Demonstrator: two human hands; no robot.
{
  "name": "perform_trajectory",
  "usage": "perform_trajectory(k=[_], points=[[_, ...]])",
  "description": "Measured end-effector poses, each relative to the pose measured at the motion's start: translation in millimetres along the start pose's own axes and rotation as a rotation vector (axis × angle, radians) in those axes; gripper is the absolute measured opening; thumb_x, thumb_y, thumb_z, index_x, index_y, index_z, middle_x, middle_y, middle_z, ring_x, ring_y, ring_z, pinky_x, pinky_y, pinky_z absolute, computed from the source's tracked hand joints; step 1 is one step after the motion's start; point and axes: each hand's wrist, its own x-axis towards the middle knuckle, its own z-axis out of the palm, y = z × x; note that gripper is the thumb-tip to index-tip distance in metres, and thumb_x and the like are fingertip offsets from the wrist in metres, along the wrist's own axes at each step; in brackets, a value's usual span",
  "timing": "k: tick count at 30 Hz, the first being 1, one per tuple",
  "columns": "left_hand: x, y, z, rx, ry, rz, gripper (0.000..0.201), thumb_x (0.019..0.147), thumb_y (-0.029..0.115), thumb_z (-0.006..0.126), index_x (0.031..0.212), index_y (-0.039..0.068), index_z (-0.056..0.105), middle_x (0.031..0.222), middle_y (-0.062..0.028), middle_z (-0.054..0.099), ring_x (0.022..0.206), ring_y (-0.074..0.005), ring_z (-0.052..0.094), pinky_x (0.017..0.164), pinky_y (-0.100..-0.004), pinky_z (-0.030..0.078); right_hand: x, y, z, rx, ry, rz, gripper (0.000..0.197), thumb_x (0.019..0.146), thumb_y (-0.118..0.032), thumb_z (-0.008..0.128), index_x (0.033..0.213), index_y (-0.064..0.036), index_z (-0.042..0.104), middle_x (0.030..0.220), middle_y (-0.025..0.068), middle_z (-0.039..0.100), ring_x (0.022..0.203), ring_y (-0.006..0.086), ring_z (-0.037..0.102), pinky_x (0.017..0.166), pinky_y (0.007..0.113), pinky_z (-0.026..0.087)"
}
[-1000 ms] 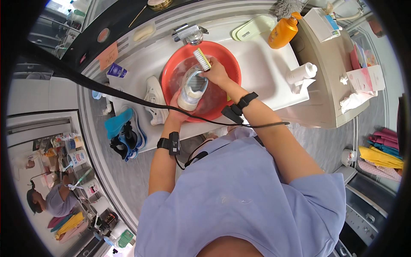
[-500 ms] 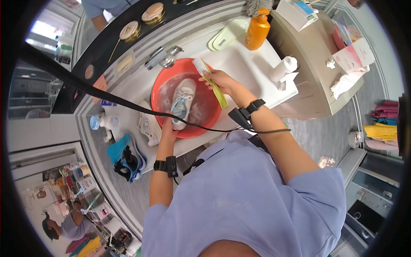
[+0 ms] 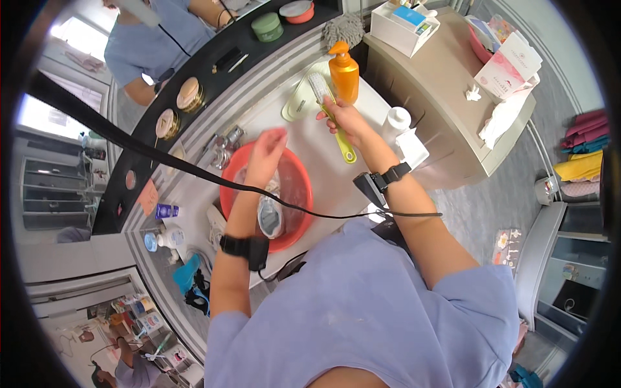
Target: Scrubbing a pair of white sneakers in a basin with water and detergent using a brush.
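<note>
My right hand (image 3: pixel 343 119) is closed around a scrub brush with a lime-green handle (image 3: pixel 345 143). Its white bristles point up and away over the sink, beside an orange pump bottle (image 3: pixel 345 77). Above the far part of a red basin (image 3: pixel 303 194) is my left hand (image 3: pixel 266 154), with loosely bent fingers and nothing visible in them. A light-coloured sneaker (image 3: pixel 270 216) lies in the basin, its grey-blue opening toward me. My left forearm and a black cable cover part of the shoe and basin.
A soap dish (image 3: pixel 299 100) sits behind the brush, near the faucet (image 3: pixel 223 145). White bottle (image 3: pixel 396 121) stands at the sink's right edge. On the left are a purple tube (image 3: pixel 167 211), a bottle with a blue cap (image 3: pixel 169 239) and blue-black shoes (image 3: pixel 194 291). A beige washing machine (image 3: pixel 446 84) adjoins the sink.
My left hand has let go of the sneaker and risen to the basin's far side. My right hand has carried the brush away from the basin toward the pump bottle. The view has shifted.
</note>
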Motion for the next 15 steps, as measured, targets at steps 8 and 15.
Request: perform_trajectory(k=[8, 15], points=[[192.7, 95.4, 86.6, 0.297, -0.13, 0.479, 0.028, 0.091, 0.022, 0.054, 0.109, 0.0, 0.056, 0.106, -0.0106, 0.062, 0.103, -0.0177, 0.057, 0.086, -0.0296, 0.045, 16.3, -34.8, -15.5, -0.013, 0.023, -0.064, 0.032, 0.096, -0.036, 0.042, 0.102, -0.0049, 0.047, 0.074, 0.0062, 0.062, 0.047, 0.0067, 0.04, 0.041, 0.022, 0.036], [270.2, 85.0, 136.0, 0.362, -0.51, 0.185, 0.05, 0.091, 0.046, 0.046, 0.109, 0.002, 0.062, 0.104, -0.0109, 0.065, 0.096, -0.0201, 0.06, 0.086, -0.029, 0.043, 28.9, -36.9, -29.1, -0.019, 0.045, -0.018, 0.03, 0.095, -0.037, 0.045, 0.096, -0.0079, 0.047, 0.077, 0.0047, 0.06, 0.046, 0.0058, 0.04, 0.041, 0.022, 0.037]])
